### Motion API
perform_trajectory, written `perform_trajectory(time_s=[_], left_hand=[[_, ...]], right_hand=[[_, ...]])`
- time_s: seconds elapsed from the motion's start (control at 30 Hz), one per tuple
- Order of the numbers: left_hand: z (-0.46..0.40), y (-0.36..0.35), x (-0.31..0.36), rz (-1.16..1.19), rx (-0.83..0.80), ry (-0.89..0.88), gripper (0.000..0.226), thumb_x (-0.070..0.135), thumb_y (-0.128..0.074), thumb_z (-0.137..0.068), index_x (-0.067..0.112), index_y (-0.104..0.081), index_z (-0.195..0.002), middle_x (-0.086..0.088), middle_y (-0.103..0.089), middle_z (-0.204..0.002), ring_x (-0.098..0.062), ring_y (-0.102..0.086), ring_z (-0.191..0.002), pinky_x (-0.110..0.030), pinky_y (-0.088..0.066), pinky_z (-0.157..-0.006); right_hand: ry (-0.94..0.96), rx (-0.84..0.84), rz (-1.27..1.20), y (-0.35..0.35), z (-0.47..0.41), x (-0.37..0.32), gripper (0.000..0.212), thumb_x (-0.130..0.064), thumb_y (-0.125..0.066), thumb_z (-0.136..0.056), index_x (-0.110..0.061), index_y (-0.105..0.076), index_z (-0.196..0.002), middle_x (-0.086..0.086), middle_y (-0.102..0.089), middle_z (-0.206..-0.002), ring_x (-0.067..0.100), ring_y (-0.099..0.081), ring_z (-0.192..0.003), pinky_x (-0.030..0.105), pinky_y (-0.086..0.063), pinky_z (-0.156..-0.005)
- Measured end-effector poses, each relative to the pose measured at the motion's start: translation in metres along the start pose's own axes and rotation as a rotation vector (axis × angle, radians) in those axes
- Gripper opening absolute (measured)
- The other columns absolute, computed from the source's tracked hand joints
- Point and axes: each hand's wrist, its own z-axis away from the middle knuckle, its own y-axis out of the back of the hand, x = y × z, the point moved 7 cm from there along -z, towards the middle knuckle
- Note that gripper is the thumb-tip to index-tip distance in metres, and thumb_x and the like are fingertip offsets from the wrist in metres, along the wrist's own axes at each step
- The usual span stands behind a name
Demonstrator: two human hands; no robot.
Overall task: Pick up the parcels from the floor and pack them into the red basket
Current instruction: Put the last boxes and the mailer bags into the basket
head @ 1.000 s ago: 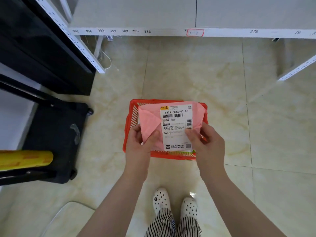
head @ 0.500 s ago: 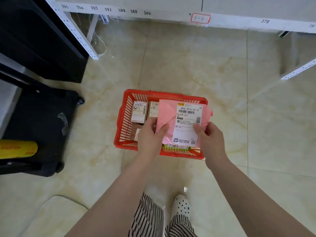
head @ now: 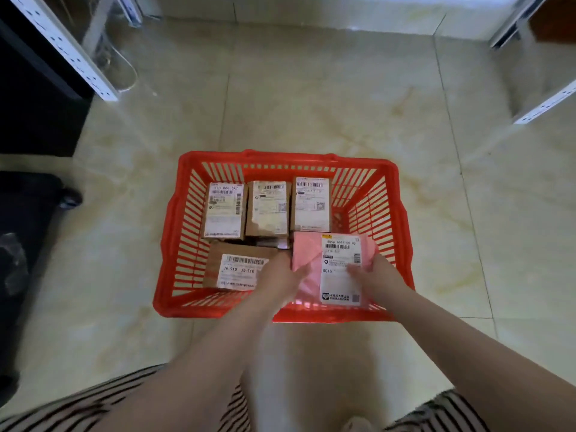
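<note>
Two hands, left point(head: 280, 275) and right point(head: 374, 274), pinch the pink parcel point(head: 307, 254) inside the red basket point(head: 174, 244); lay it flat in the near-right corner, label up, then let go.

Fingertips of left hand point(head: 282, 277) and right hand point(head: 375, 275) smeared by motion blur; exact grip on pink parcel point(head: 307, 260) hard to tell. Near edge of the parcel's white label point(head: 340, 269) overlapping the red basket point(head: 290, 157) rim. Small print on all labels unreadable. Right part of near-left box point(head: 237, 269) covered by left hand. Black case point(head: 25, 244) cut off at left edge. Striped trousers point(head: 78, 406) cut off below.
</note>
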Motion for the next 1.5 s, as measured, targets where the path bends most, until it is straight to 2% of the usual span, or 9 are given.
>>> perform_trajectory(time_s=[0.13,0.3,0.47,0.57,0.8,1.03,1.2,1.3,1.5], left_hand=[[-0.031,-0.02,-0.021,-0.013,-0.043,0.005,0.032,0.023,-0.057,-0.092,0.013,-0.06,-0.122,-0.01,-0.07,-0.113,-0.03,-0.066,-0.098,-0.029,-0.05,-0.068],[-0.059,-0.045,-0.037,-0.086,-0.118,0.099,0.044,0.025,-0.062,-0.089,0.006,-0.054,-0.128,-0.015,-0.064,-0.122,-0.031,-0.062,-0.108,-0.037,-0.052,-0.092],[-0.066,-0.049,-0.038,-0.21,-0.138,0.143,0.073,0.027,-0.069,-0.084,0.001,-0.034,-0.143,-0.019,-0.048,-0.14,-0.036,-0.05,-0.127,-0.042,-0.043,-0.105],[-0.066,-0.05,-0.038,-0.242,-0.119,0.184,0.081,0.027,-0.071,-0.084,0.001,-0.024,-0.145,-0.018,-0.047,-0.139,-0.034,-0.05,-0.126,-0.039,-0.044,-0.102],[-0.074,-0.058,-0.026,-0.246,-0.146,0.075,0.05,0.011,-0.07,-0.079,0.006,-0.051,-0.126,-0.014,-0.063,-0.116,-0.027,-0.064,-0.102,-0.038,-0.056,-0.088],[-0.071,-0.056,-0.028,-0.134,-0.113,0.075,0.057,0.011,-0.071,-0.08,0.01,-0.046,-0.132,-0.013,-0.061,-0.12,-0.029,-0.061,-0.108,-0.041,-0.054,-0.092],[-0.08,-0.055,-0.03,-0.187,-0.066,0.023,0.048,0.012,-0.071,-0.082,0.009,-0.047,-0.124,-0.01,-0.061,-0.117,-0.024,-0.059,-0.098,-0.031,-0.048,-0.076],[-0.08,-0.053,-0.03,-0.211,-0.056,0.007,0.052,0.014,-0.072,-0.083,0.008,-0.045,-0.127,-0.01,-0.058,-0.125,-0.028,-0.058,-0.113,-0.033,-0.045,-0.082],[-0.079,-0.051,-0.028,-0.145,-0.05,0.028,0.066,0.024,-0.073,-0.082,0.006,-0.039,-0.135,-0.012,-0.059,-0.127,-0.028,-0.059,-0.113,-0.038,-0.051,-0.092]], right_hand=[[0.035,-0.024,0.136,-0.021,-0.033,0.01,0.034,-0.025,-0.056,-0.096,-0.013,-0.058,-0.127,0.011,-0.067,-0.121,0.018,-0.065,-0.085,0.019,-0.047,-0.063],[-0.114,-0.069,0.235,-0.04,-0.064,0.032,0.046,-0.032,-0.049,-0.099,-0.004,-0.045,-0.135,0.016,-0.063,-0.126,0.029,-0.063,-0.109,0.026,-0.044,-0.069],[-0.133,-0.063,0.062,-0.047,-0.068,0.042,0.059,-0.021,-0.065,-0.09,-0.005,-0.037,-0.139,0.014,-0.061,-0.129,0.029,-0.064,-0.11,0.026,-0.051,-0.064],[-0.148,-0.1,0.06,-0.05,-0.066,0.046,0.066,-0.014,-0.071,-0.084,-0.008,-0.033,-0.138,0.013,-0.062,-0.127,0.029,-0.065,-0.109,0.037,-0.058,-0.079],[-0.078,-0.094,0.101,-0.045,-0.074,0.045,0.07,-0.009,-0.078,-0.076,-0.009,-0.038,-0.134,0.009,-0.065,-0.118,0.026,-0.065,-0.107,0.032,-0.057,-0.079],[-0.113,-0.08,0.031,-0.045,-0.077,0.048,0.067,-0.015,-0.078,-0.078,-0.006,-0.042,-0.134,0.013,-0.063,-0.126,0.03,-0.063,-0.113,0.039,-0.056,-0.088],[-0.012,-0.1,0.071,-0.051,-0.084,0.047,0.057,-0.014,-0.079,-0.077,-0.012,-0.05,-0.126,0.01,-0.067,-0.121,0.027,-0.067,-0.108,0.045,-0.057,-0.087],[0.04,-0.103,0.125,-0.052,-0.081,0.042,0.048,-0.015,-0.078,-0.078,-0.015,-0.055,-0.12,0.008,-0.069,-0.118,0.024,-0.069,-0.105,0.041,-0.059,-0.083],[-0.027,-0.157,0.147,-0.045,-0.079,0.043,0.04,-0.021,-0.075,-0.081,-0.014,-0.058,-0.116,0.009,-0.071,-0.111,0.025,-0.071,-0.094,0.043,-0.06,-0.08]])
